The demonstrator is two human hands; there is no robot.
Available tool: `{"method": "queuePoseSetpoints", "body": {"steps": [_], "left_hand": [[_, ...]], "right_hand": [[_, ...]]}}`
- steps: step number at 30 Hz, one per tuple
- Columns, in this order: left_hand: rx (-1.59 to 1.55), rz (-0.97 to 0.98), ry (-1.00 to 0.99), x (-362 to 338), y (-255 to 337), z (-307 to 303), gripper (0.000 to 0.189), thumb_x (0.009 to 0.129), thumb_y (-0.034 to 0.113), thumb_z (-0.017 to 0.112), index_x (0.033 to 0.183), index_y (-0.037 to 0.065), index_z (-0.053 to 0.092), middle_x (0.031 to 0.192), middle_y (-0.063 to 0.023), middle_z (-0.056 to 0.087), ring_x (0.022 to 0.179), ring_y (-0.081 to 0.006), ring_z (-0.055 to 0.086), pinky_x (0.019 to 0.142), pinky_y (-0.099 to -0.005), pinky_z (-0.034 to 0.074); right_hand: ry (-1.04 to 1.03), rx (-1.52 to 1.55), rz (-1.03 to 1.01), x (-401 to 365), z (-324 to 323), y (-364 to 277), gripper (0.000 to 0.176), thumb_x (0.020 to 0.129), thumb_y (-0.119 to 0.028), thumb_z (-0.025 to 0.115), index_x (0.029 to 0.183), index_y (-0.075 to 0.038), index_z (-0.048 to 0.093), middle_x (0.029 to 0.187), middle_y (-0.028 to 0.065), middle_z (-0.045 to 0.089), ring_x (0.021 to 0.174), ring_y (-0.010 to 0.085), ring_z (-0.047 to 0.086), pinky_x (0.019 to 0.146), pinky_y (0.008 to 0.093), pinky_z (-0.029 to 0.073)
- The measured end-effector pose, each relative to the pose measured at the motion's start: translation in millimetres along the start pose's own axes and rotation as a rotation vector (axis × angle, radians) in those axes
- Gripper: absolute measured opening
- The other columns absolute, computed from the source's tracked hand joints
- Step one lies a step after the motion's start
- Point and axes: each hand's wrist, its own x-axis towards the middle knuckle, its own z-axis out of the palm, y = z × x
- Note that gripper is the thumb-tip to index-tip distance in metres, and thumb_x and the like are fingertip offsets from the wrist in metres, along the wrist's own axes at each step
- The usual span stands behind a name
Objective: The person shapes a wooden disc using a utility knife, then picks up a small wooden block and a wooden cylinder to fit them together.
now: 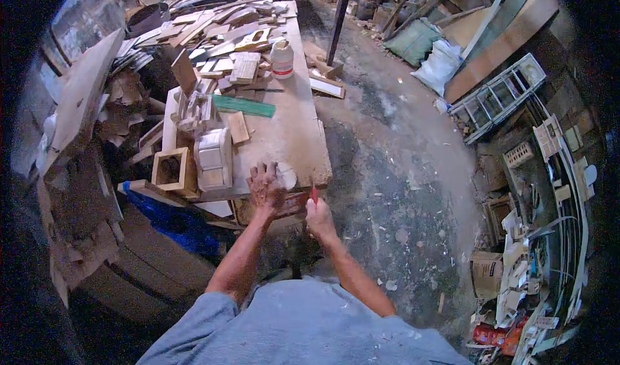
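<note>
My left hand (265, 185) lies on the near end of the workbench (300, 132), its fingers stretched forward and apart. Against its thumb side is a pale round disc (286, 175), partly covered by the hand. At the bench's front right corner, my right hand (320, 219) is closed around a slim red-handled tool (314, 194) that points up and away from me. Its tip is too small to make out. To the left of my left hand stands a whitish box-shaped wooden piece (214, 158). A small flat wood offcut (237, 127) lies farther up the bench.
A white bottle with a red band (281, 60) and a green strip (243, 105) are on the bench, with heaped wood scraps behind. An open wooden box frame (173, 171) sits at the left edge. A ladder (500, 97) and stacked boards line the right wall.
</note>
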Motion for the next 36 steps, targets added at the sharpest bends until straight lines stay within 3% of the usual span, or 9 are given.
{"method": "queuePoseSetpoints", "body": {"steps": [6,12,16,17,22,32,36], "left_hand": [[0.029,-0.031,-0.037,2,-1,-1,0.024,0.092,0.024,0.049,0.107,0.010,0.062,0.104,-0.0143,0.055,0.102,-0.0333,0.051,0.084,-0.0477,0.042],[0.107,0.008,-0.005,4,-5,10,0.021,0.089,0.024,0.053,0.103,0.011,0.061,0.102,-0.0119,0.054,0.100,-0.0316,0.052,0.081,-0.0469,0.042],[-0.004,0.055,-0.010,2,-7,5,0.019,0.088,0.026,0.055,0.100,0.012,0.060,0.102,-0.0104,0.054,0.100,-0.0310,0.052,0.080,-0.0472,0.042],[0.012,0.063,-0.007,0,-10,6,0.019,0.088,0.025,0.055,0.100,0.012,0.060,0.101,-0.0104,0.054,0.100,-0.0309,0.052,0.080,-0.0472,0.042],[-0.018,0.122,-0.036,5,-20,11,0.019,0.088,0.026,0.056,0.101,0.013,0.060,0.101,-0.0102,0.054,0.100,-0.0306,0.051,0.080,-0.0469,0.041],[-0.010,0.243,-0.026,10,-25,11,0.026,0.084,0.022,0.058,0.109,0.014,0.060,0.104,-0.0092,0.054,0.101,-0.0300,0.051,0.081,-0.0464,0.042],[-0.077,0.315,-0.105,15,-35,14,0.034,0.081,0.019,0.058,0.114,0.017,0.061,0.105,-0.0081,0.055,0.103,-0.0295,0.051,0.083,-0.0461,0.041]], "right_hand": [[-0.021,-0.007,0.012,-8,11,-36,0.039,0.098,-0.033,0.044,0.094,0.003,0.057,0.082,0.0283,0.062,0.082,0.0475,0.061,0.073,0.0515,0.046],[-0.059,-0.076,0.077,-2,11,-53,0.034,0.097,-0.028,0.046,0.093,0.004,0.057,0.083,0.0330,0.061,0.083,0.0510,0.060,0.071,0.0536,0.048],[-0.076,-0.218,0.142,5,6,-54,0.034,0.096,-0.028,0.046,0.091,0.004,0.057,0.086,0.0332,0.062,0.087,0.0511,0.060,0.071,0.0545,0.049],[-0.169,-0.241,0.095,15,-4,-45,0.036,0.096,-0.030,0.045,0.092,0.004,0.057,0.084,0.0311,0.062,0.084,0.0497,0.061,0.071,0.0542,0.048],[-0.030,-0.090,-0.007,11,-25,-53,0.039,0.096,-0.033,0.044,0.089,0.003,0.056,0.079,0.0258,0.061,0.079,0.0446,0.061,0.069,0.0498,0.046],[-0.075,-0.048,-0.027,11,5,-27,0.035,0.096,-0.030,0.045,0.090,0.003,0.055,0.080,0.0282,0.061,0.077,0.0487,0.058,0.069,0.0510,0.046],[-0.104,-0.337,0.118,15,5,-44,0.031,0.096,-0.032,0.048,0.095,-0.003,0.058,0.084,0.0273,0.066,0.078,0.0504,0.062,0.062,0.0568,0.048]]}}
